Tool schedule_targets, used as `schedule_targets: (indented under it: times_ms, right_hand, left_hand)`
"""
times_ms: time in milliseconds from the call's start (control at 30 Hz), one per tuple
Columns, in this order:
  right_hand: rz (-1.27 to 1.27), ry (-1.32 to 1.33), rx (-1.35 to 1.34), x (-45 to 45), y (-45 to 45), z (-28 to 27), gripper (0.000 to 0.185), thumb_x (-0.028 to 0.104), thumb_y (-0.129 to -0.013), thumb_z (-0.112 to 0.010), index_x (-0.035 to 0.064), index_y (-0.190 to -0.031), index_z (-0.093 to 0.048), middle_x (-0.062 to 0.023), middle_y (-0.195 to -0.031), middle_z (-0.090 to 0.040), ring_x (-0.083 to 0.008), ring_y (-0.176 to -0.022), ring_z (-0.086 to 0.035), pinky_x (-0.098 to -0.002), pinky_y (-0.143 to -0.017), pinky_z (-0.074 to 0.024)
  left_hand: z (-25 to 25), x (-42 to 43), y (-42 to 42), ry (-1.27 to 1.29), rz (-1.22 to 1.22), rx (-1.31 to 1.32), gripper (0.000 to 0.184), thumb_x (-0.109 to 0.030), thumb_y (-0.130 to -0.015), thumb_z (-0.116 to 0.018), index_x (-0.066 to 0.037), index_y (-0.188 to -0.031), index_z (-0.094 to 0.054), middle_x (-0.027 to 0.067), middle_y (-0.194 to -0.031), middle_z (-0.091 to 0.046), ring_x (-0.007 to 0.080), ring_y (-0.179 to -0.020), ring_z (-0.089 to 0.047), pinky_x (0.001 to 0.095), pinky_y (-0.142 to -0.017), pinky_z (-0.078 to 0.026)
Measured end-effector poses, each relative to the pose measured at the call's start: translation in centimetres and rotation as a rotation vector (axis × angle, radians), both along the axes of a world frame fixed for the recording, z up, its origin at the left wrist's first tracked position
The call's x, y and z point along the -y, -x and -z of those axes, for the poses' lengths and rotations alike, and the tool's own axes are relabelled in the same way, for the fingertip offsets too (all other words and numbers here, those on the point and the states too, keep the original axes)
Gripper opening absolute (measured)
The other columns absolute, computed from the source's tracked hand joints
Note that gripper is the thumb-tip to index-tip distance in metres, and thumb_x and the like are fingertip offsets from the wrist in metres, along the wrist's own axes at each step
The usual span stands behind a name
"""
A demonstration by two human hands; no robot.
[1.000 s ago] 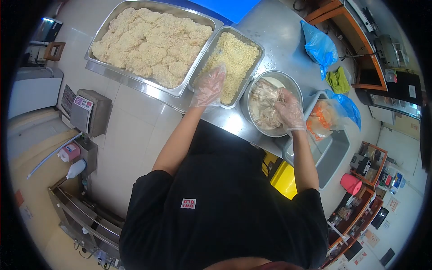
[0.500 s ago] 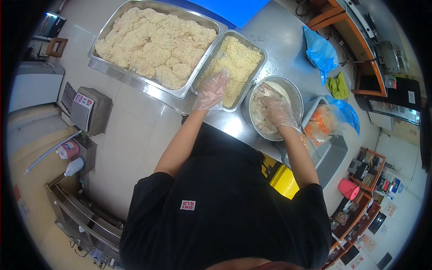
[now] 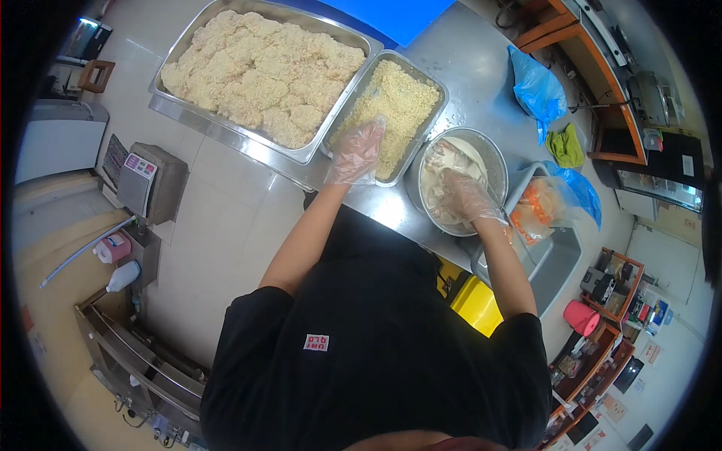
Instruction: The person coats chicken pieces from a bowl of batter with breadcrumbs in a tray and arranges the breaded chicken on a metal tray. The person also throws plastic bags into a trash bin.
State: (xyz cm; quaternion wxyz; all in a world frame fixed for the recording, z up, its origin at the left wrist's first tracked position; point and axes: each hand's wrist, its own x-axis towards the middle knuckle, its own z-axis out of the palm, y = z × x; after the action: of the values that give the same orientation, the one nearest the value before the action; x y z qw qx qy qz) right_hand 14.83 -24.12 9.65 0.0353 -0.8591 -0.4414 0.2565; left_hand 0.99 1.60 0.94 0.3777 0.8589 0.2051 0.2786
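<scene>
My left hand [image 3: 356, 152], in a clear plastic glove, rests over the near left side of a metal tray [image 3: 441, 96] of pale yellow crumbs [image 3: 398, 94]. Its fingers lie stretched on the crumbs, with nothing seen in them. To the right, my gloved right hand [image 3: 468, 197] is down in a round metal bowl [image 3: 500, 161] of whitish batter [image 3: 436, 192]. Pale, batter-coated pieces [image 3: 447, 156] lie by its fingers, which are partly sunk in the batter, so their grip is hidden. Left of the crumbs, a larger metal tray [image 3: 169, 75] holds a heap of crumb-coated pieces [image 3: 263, 71].
Right of the bowl stands a grey tub [image 3: 568, 267] with a clear bag of orange and pale contents [image 3: 535, 210]. A blue plastic bag [image 3: 538, 86] and a green cloth [image 3: 565, 145] lie behind it. A blue board [image 3: 398, 19] sits at the back.
My right hand has shifted slightly in the bowl, and the pieces there look more covered in white batter. The left hand stays at almost the same spot on the crumbs.
</scene>
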Motion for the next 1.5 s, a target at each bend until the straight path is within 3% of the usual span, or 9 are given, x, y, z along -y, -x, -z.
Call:
schedule_targets:
  times_ms: [333, 533, 633, 867, 967, 1067, 1167, 1367, 1500]
  right_hand:
    - [0.186, 0.0, 0.037, -1.4, 0.8, -8.4, 0.028, 0.022, -0.08, -0.069, 0.0043, -0.102, -0.067, -0.0258, -0.101, -0.069, -0.0426, -0.101, -0.068, -0.0517, -0.087, -0.0528]
    - [0.067, -0.341, 0.29, -0.4, 1.9, -11.6, 0.028, 0.018, -0.083, -0.066, 0.0041, -0.108, -0.069, -0.0222, -0.097, -0.066, -0.0427, -0.094, -0.065, -0.0485, -0.089, -0.0521]
    - [0.14, -0.473, 0.364, -0.4, 3.1, -10.1, 0.024, 0.018, -0.084, -0.066, 0.0054, -0.104, -0.07, -0.0209, -0.097, -0.066, -0.0408, -0.091, -0.065, -0.0477, -0.09, -0.0515]
    - [-0.053, 0.01, 0.193, 2.4, 2.5, -1.9, 0.023, 0.024, -0.082, -0.071, 0.0099, -0.1, -0.075, -0.0168, -0.099, -0.071, -0.0356, -0.101, -0.068, -0.0458, -0.093, -0.0526]
    - [-0.001, -0.05, 0.179, 3.3, 2.9, -2.2, 0.026, 0.027, -0.08, -0.073, 0.0104, -0.1, -0.077, -0.0156, -0.102, -0.073, -0.0352, -0.103, -0.068, -0.0458, -0.094, -0.0524]
    - [0.025, -0.067, 0.172, 2.9, 2.5, -5.5, 0.029, 0.028, -0.078, -0.074, 0.0092, -0.099, -0.077, -0.0175, -0.104, -0.072, -0.0373, -0.102, -0.067, -0.0472, -0.094, -0.0517]
    - [0.094, -0.189, 0.153, 2.5, 2.4, -9.2, 0.029, 0.025, -0.075, -0.074, 0.0063, -0.097, -0.075, -0.0183, -0.101, -0.07, -0.0395, -0.101, -0.066, -0.0492, -0.091, -0.0511]
    - [0.267, -0.272, 0.168, 2.4, 2.7, -13.1, 0.029, 0.018, -0.073, -0.073, 0.0056, -0.1, -0.075, -0.0179, -0.098, -0.069, -0.0396, -0.097, -0.066, -0.0487, -0.089, -0.0512]
    - [0.327, -0.33, 0.166, 2.5, 2.6, -13.2, 0.03, 0.02, -0.074, -0.072, 0.0077, -0.102, -0.075, -0.0186, -0.097, -0.068, -0.0396, -0.098, -0.065, -0.0502, -0.089, -0.05]
  left_hand:
    - [-0.4, 0.0, 0.3, 0.112, 0.026, -0.053, 0.035, -0.036, -0.103, -0.051, -0.007, -0.097, -0.07, 0.0218, -0.082, -0.067, 0.0418, -0.077, -0.064, 0.0501, -0.07, -0.051]
    - [0.8, 0.2, 0.2, 0.056, -0.01, -0.004, 0.033, -0.035, -0.103, -0.054, -0.007, -0.097, -0.07, 0.0206, -0.082, -0.068, 0.0413, -0.076, -0.065, 0.049, -0.068, -0.051]
    - [0.5, 0.1, 0.3, 0.053, 0.0, -0.034, 0.031, -0.034, -0.102, -0.055, -0.007, -0.099, -0.071, 0.0204, -0.084, -0.069, 0.041, -0.077, -0.066, 0.0485, -0.068, -0.051]
    - [-0.3, 0.1, 0.7, -0.091, 0.068, -0.055, 0.032, -0.031, -0.104, -0.051, -0.008, -0.106, -0.073, 0.0184, -0.096, -0.073, 0.0391, -0.087, -0.069, 0.0454, -0.076, -0.055]
    - [-0.7, 0.0, -0.5, 0.053, 0.249, -0.162, 0.039, -0.036, -0.106, -0.045, -0.014, -0.13, -0.067, 0.0192, -0.129, -0.068, 0.0366, -0.118, -0.064, 0.0456, -0.104, -0.049]
    - [-1.8, 1.7, -2.5, -0.437, 0.345, -0.433, 0.053, -0.045, -0.108, -0.038, -0.017, -0.151, -0.049, 0.0171, -0.159, -0.044, 0.0374, -0.147, -0.04, 0.0474, -0.122, -0.03]
    - [-2.1, 1.1, -5.6, -0.516, 0.5, -0.701, 0.062, -0.048, -0.108, -0.034, -0.02, -0.163, -0.029, 0.0116, -0.17, -0.024, 0.0364, -0.155, -0.025, 0.0524, -0.126, -0.017]
    - [1.1, -2.5, -7.4, -0.517, 0.232, -0.574, 0.066, -0.048, -0.107, -0.033, -0.015, -0.164, -0.025, 0.0124, -0.17, -0.022, 0.036, -0.155, -0.026, 0.0573, -0.126, -0.013]
    - [-1.6, -0.2, -5.1, -0.583, 0.41, -0.76, 0.07, -0.052, -0.106, -0.033, -0.013, -0.164, -0.025, 0.0138, -0.171, -0.02, 0.0357, -0.156, -0.024, 0.0555, -0.126, -0.013]
